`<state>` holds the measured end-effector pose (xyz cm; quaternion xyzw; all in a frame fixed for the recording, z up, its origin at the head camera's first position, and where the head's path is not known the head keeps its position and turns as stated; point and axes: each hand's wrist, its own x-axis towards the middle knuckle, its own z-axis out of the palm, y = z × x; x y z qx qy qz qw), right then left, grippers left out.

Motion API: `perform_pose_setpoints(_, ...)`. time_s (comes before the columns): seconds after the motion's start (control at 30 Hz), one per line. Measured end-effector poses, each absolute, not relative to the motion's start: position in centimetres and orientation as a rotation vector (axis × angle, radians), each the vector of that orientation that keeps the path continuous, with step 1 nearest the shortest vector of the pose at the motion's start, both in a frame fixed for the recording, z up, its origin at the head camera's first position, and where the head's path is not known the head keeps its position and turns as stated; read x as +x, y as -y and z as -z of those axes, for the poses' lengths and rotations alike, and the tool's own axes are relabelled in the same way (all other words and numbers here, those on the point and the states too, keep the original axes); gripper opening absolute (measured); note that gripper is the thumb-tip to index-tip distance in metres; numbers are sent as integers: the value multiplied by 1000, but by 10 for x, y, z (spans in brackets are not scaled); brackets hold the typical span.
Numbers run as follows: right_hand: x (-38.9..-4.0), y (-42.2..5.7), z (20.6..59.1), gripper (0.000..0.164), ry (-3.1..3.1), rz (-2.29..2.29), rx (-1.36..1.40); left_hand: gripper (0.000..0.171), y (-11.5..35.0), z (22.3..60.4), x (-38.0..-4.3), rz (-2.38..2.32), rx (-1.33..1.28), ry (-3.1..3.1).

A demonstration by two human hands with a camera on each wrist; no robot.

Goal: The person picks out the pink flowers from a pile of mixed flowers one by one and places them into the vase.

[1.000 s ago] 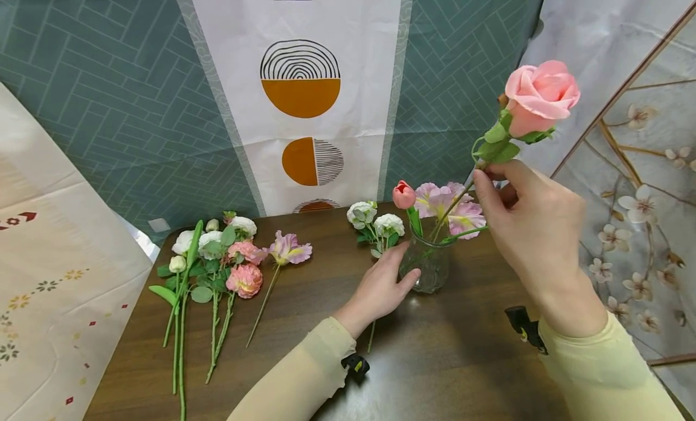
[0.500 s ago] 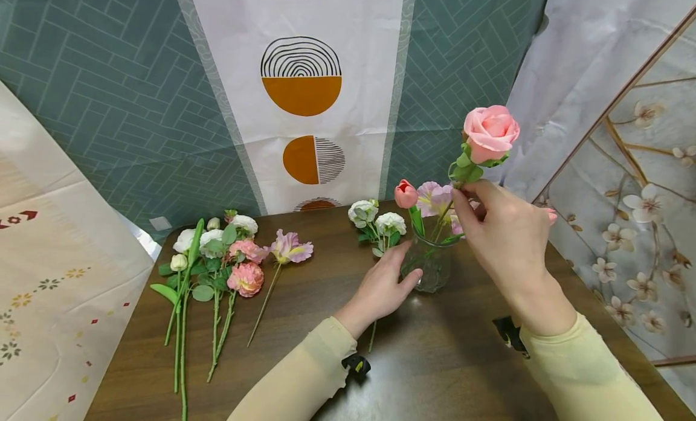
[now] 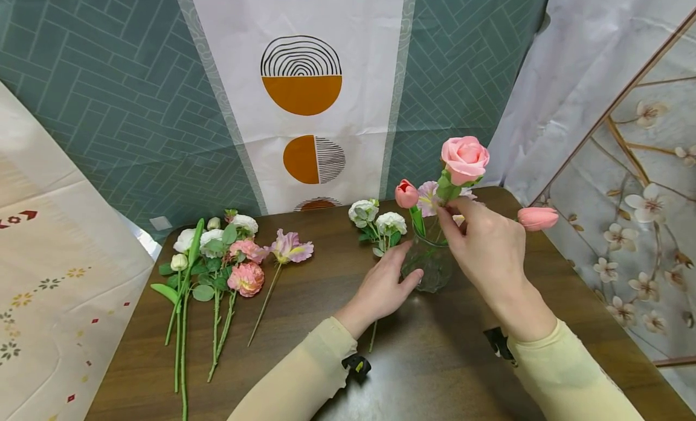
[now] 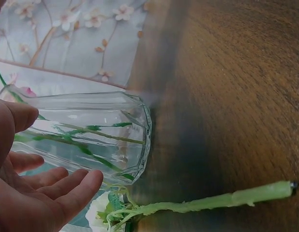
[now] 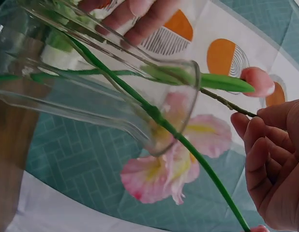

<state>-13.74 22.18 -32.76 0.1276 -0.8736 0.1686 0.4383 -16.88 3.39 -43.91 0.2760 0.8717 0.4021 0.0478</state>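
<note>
My right hand (image 3: 489, 246) pinches the stem of a pink rose (image 3: 464, 160) just under its leaves. The rose stands above a clear glass vase (image 3: 429, 273), and its stem (image 5: 227, 102) runs down through the vase's mouth. My left hand (image 3: 377, 285) is at the vase's left side, thumb in front and fingers fairly straight beside the glass. In the vase are a pink tulip (image 3: 406, 194), a second pink tulip (image 3: 538, 218) leaning far right, and a pink-purple iris-like flower (image 5: 207, 135), partly hidden by the right hand in the head view.
White flowers (image 3: 390, 224) lie left of the vase, their stem passing under my left wrist. Farther left on the wooden table (image 3: 304, 348) lie a purple iris-like flower (image 3: 290, 247), pink flowers (image 3: 246, 279) and white tulips (image 3: 178, 263). Patterned cloths (image 3: 457, 77) hang behind.
My right hand has moved left and down with the rose, lowering its stem farther into the vase. The right-leaning tulip has come into view. My left hand has stayed put.
</note>
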Motion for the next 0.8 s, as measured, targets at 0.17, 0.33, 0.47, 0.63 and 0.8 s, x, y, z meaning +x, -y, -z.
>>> perform_pose_setpoints(0.17,-138,-220,334,10,2216,-401,303,66,-33,437,-168,-1221,844,-2656)
perform_pose_setpoints(0.33,-140,-217,340,12,2264,-392,283,65,-34,438,-168,-1226,847,-2656)
perform_pose_setpoints(0.47,-142,-216,344,12,2299,-379,265,66,-33,440,-169,-1254,859,-2643)
perform_pose_setpoints(0.63,-144,-214,346,13,2360,-349,231,69,-32,452,-175,-1283,921,-2651)
perform_pose_setpoints(0.8,-146,-210,346,16,2402,-332,204,65,-32,442,-169,-1266,885,-2644)
